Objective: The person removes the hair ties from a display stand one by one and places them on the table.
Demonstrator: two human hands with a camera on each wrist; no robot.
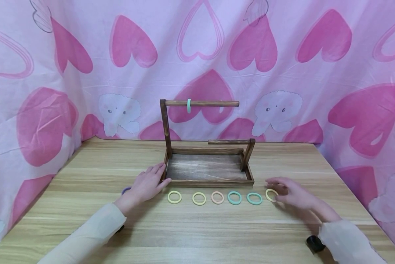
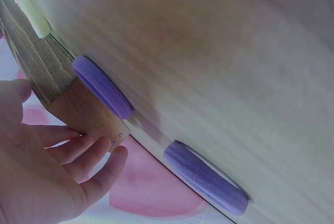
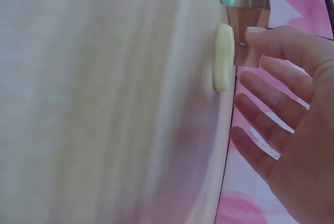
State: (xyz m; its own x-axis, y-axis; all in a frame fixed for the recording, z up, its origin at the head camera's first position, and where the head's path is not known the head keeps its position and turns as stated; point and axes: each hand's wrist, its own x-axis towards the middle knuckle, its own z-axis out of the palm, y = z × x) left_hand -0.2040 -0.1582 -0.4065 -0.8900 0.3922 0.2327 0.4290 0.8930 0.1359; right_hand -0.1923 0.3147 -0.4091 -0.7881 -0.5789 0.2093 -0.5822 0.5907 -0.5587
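Observation:
My left hand (image 1: 148, 183) rests at the left end of a dark wooden rack (image 1: 210, 183), fingers stretched along its corner. Beside that wrist, a purple hair tie (image 1: 126, 189) is partly hidden; the left wrist view shows two, one nearer the rack (image 2: 102, 87) and another (image 2: 206, 178) farther off. Near the rack's right end, my right hand (image 1: 291, 192) hovers with loosely bent, spread fingers over a pale yellow hair tie (image 1: 266, 194). In the right wrist view, a gap separates thumb and fingers, with nothing between them. A teal hair tie (image 1: 189, 106) hangs on the rack's upper bar.
In front of the rack lies a row of hair ties: yellow (image 1: 174, 203), yellow (image 1: 199, 204), pink (image 1: 217, 203), teal (image 1: 234, 203) and teal (image 1: 254, 203). The rack's lower bar (image 1: 228, 142) points left from a short post. Behind the table hangs a pink heart-patterned cloth (image 1: 197, 80).

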